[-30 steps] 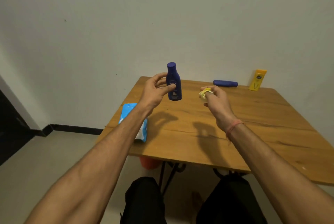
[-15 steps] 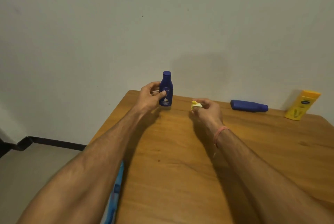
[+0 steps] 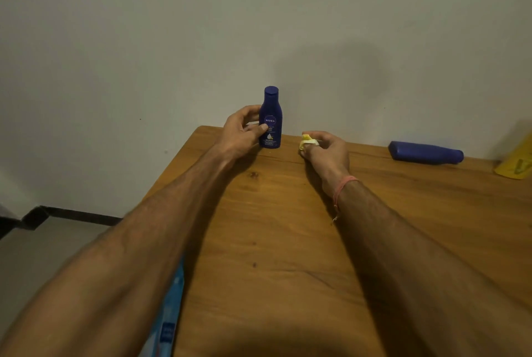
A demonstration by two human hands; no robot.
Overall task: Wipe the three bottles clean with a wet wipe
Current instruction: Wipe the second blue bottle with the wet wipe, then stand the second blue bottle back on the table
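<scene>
While the left hand [image 3: 240, 133] grips the upright bottle [image 3: 270, 118], the right hand [image 3: 326, 152] pinches a wipe [image 3: 307, 142].

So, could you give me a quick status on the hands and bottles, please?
Left hand grips upright blue bottle. Right hand pinches wipe. Nothing obstructing.

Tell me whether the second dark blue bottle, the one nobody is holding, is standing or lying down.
Lying down: the dark blue bottle rests on its side on the wooden table, lengthwise.

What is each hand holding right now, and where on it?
Left hand grips the upright blue bottle around its lower body; right hand pinches a crumpled yellowish wipe.
</scene>
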